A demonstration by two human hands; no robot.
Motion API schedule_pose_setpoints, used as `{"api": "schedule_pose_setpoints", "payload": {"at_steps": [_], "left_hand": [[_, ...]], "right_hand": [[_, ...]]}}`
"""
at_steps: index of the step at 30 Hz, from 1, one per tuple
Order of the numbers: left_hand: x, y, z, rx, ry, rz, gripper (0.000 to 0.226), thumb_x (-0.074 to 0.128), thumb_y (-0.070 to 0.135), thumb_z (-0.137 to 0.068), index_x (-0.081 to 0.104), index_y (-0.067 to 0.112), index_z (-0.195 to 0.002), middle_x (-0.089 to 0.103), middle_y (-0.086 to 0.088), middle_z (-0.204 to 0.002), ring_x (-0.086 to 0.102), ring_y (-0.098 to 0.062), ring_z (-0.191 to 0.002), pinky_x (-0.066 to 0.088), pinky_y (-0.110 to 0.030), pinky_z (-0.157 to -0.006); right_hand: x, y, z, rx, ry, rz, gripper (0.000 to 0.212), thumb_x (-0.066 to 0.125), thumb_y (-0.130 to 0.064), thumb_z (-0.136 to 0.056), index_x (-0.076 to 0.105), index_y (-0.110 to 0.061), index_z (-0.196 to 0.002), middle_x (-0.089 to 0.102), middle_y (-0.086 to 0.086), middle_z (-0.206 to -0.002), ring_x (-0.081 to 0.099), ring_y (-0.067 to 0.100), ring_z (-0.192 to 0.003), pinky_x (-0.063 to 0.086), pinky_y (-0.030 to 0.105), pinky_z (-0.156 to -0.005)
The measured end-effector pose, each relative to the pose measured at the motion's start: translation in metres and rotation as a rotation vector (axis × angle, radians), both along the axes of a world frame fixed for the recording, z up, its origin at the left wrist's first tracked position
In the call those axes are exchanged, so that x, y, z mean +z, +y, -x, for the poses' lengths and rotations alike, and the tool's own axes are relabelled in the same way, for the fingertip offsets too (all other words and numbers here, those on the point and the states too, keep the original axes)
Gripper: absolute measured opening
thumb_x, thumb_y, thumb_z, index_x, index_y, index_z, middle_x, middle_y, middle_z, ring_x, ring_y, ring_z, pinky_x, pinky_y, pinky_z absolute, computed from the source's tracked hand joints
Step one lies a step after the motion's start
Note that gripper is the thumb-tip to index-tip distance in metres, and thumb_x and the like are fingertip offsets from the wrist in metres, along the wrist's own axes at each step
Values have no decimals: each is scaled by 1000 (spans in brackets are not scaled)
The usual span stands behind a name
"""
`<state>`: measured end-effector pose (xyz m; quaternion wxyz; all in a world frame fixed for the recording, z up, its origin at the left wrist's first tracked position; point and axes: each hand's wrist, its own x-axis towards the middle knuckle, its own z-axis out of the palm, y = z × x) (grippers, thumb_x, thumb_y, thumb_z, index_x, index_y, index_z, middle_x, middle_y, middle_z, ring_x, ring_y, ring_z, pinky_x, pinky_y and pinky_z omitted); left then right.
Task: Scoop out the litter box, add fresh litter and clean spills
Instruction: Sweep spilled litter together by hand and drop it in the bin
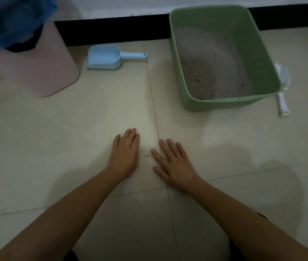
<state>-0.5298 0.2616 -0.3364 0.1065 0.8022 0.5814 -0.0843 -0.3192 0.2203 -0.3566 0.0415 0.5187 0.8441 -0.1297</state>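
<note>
Now left hand [124,153] and right hand [173,162] — fingers [132,134] straight — flank grey grains [145,155]; green litter box [224,101] holds sloped litter [205,68].

- Pale tiled floor [55,147] lies under the left hand [125,155] and right hand [173,164].
- Black baseboard [111,29] runs well ahead of them, white wall [111,6] above it.

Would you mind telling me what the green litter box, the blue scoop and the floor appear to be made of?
Green litter box: likely moulded plastic, matte, with smooth rim and rounded corners.
Blue scoop: probably plastic too, one piece, hole in the handle.
Floor: seemingly ceramic tile, pale, thin joint lines, faint sheen.
</note>
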Motion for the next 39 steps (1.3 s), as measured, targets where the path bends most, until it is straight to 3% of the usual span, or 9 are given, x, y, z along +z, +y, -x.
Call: {"api": "schedule_pose_setpoints", "payload": {"at_steps": [3,5,10,16,21,25,31,34,39], "left_hand": [[1,0,2,-2,-6,5,58,37,18,-97,24,7,-153,15,-12,-162,10,-26,-150,8,-46,-121],[0,-2,5,0,-27,-4,55,39,17,-94,36,5,-148,28,-14,-157,23,-29,-146,18,-48,-118],[2,-6,15,-44,-162,-57,50,34,19,-83,62,1,-122,59,-19,-126,55,-37,-116,45,-46,-92],[-9,-11,17,-156,-346,-196,38,50,29,-94,68,0,-111,59,-13,-98,54,-31,-87,48,-38,-78],[-21,-21,-6,-1,-557,-228,31,55,26,-94,75,1,-94,56,-8,-85,51,-25,-75,45,-30,-67],[-28,-17,-9,29,-605,-221,30,55,24,-93,72,2,-81,59,-8,-80,52,-23,-75,43,-29,-69],[-22,7,-5,-114,-493,33,22,45,21,-100,59,6,-95,55,-12,-97,47,-21,-93,38,-28,-83],[7,28,11,59,-504,65,19,42,20,-102,55,7,-102,55,-14,-104,52,-29,-99,34,-28,-81],[113,109,78,371,-569,-430,26,38,30,-103,51,6,-102,64,-19,-87,59,-40,-79,38,-39,-67]], "right_hand": [[3,9,-1,-88,147,-70,42,37,-53,-99,55,-39,-135,44,8,-148,37,33,-136,27,45,-109],[1,11,0,-145,260,-127,29,50,-51,-96,68,-42,-117,56,3,-134,46,29,-124,33,42,-100],[-8,8,8,-272,479,-141,14,69,-43,-85,77,-37,-95,63,-4,-111,51,23,-107,36,36,-85],[-12,22,15,-187,511,-183,21,61,-29,-92,74,-13,-87,60,4,-82,55,25,-78,46,36,-75],[-8,30,-5,-261,440,-219,11,68,-18,-85,72,-9,-81,62,9,-77,58,28,-72,43,30,-74],[0,36,-25,-466,418,-114,19,62,-21,-90,72,-5,-90,65,13,-87,59,31,-84,42,29,-80],[22,61,-1,-553,516,56,22,56,-24,-98,68,-6,-103,64,12,-101,57,27,-99,40,28,-87],[51,96,25,-532,587,89,25,53,-27,-100,66,-8,-107,64,12,-105,59,26,-99,41,28,-87],[133,186,91,-390,673,-47,28,50,-32,-101,66,-10,-101,66,6,-96,59,19,-91,35,25,-72]]}}
